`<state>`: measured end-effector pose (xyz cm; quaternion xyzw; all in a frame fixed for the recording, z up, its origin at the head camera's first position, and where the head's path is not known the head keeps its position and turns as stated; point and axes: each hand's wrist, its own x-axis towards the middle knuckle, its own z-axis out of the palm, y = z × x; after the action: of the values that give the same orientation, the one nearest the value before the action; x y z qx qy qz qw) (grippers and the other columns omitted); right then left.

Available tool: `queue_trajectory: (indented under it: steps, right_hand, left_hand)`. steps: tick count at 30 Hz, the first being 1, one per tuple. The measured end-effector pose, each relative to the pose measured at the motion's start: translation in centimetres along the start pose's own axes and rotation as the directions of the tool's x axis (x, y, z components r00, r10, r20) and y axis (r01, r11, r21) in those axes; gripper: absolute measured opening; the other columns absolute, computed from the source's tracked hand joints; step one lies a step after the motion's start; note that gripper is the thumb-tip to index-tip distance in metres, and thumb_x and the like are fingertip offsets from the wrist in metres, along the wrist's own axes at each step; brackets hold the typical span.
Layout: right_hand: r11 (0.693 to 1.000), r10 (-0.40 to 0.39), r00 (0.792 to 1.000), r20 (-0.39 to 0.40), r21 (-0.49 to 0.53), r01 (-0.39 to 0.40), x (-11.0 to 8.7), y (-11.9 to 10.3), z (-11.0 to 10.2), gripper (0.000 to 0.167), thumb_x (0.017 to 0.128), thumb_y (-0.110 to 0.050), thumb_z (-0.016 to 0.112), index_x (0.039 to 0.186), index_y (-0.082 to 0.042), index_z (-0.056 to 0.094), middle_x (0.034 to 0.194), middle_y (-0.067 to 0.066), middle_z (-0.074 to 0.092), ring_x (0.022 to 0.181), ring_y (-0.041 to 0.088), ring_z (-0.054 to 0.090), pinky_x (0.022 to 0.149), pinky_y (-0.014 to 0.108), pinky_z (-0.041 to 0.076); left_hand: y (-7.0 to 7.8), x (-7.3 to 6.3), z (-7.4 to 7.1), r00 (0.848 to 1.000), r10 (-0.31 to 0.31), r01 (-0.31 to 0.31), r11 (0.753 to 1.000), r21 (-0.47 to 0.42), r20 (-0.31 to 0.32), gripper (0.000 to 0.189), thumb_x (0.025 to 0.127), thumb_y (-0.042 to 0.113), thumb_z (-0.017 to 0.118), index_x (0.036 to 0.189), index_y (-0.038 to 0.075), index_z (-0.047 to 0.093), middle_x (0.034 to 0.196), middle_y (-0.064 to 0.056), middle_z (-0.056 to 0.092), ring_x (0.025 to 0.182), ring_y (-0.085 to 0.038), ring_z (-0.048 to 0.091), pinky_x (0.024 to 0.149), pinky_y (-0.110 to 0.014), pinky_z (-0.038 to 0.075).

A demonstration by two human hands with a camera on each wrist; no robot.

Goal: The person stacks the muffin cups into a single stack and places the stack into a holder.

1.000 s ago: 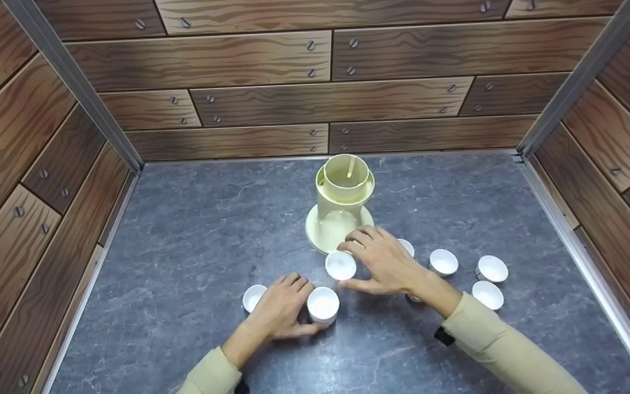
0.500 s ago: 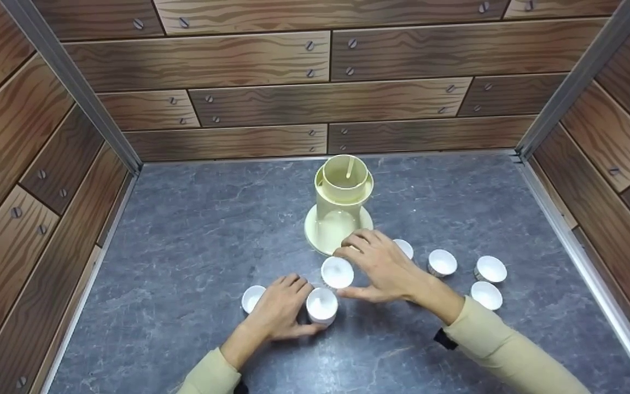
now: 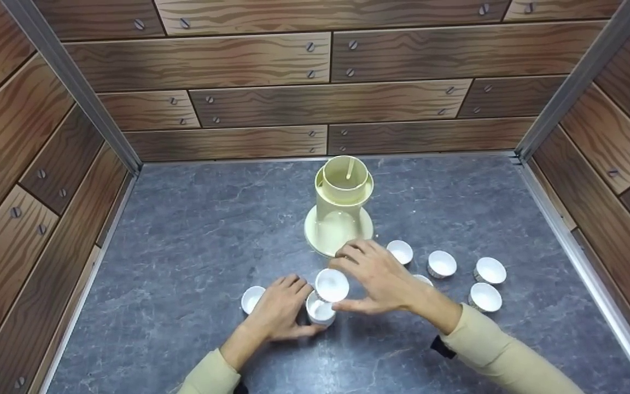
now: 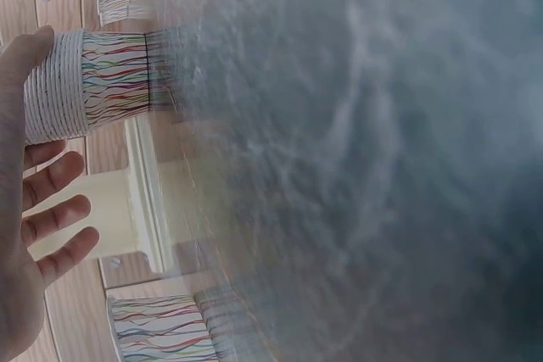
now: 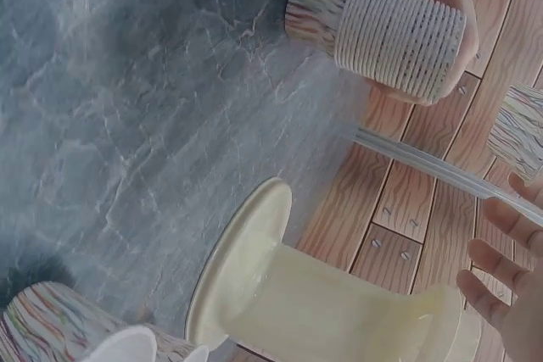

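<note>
One white cup (image 3: 332,285), pinched in my right hand (image 3: 374,276), the grip spread to its width, has come toward me, now partly over the cup stack (image 3: 320,315) my left hand (image 3: 279,310) grips: nearly lined up.

Blue-grey marbled tabletop (image 3: 200,230) — on it yellowish stand (image 3: 339,209), cup stack (image 3: 320,314), white cups (image 3: 442,264) right, single cup (image 3: 251,299) left

Text, labels, brands, numbers, signs: none legible in head or wrist views. White round cups with thin multicoloured wavy lines (image 4: 117,78): no readable characters. Pale yellow cylindrical stand with round base (image 3: 342,212): likewise none readable.
</note>
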<state>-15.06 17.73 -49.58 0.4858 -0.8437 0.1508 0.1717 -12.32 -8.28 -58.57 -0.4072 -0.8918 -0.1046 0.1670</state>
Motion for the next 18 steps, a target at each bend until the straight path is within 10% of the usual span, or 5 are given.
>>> queue_trajectory:
  steps: [18]
  right_hand:
    - [1.000,-0.010,0.999,0.032,0.022,0.009,-0.7,-1.2,2.0,0.067,0.080,-0.071,0.068,0.123,-0.019,0.066,0.118,0.000,0.061,0.113,0.022,0.053,0.094,0.042,0.045]
  left_hand:
    - [0.0,0.0,-0.1,1.000,0.006,-0.006,1.000,0.010,0.004,0.070,0.079,0.077,0.062,0.107,0.014,0.062,0.097,-0.001,0.063,0.093,-0.021,0.057,0.082,-0.038,0.050]
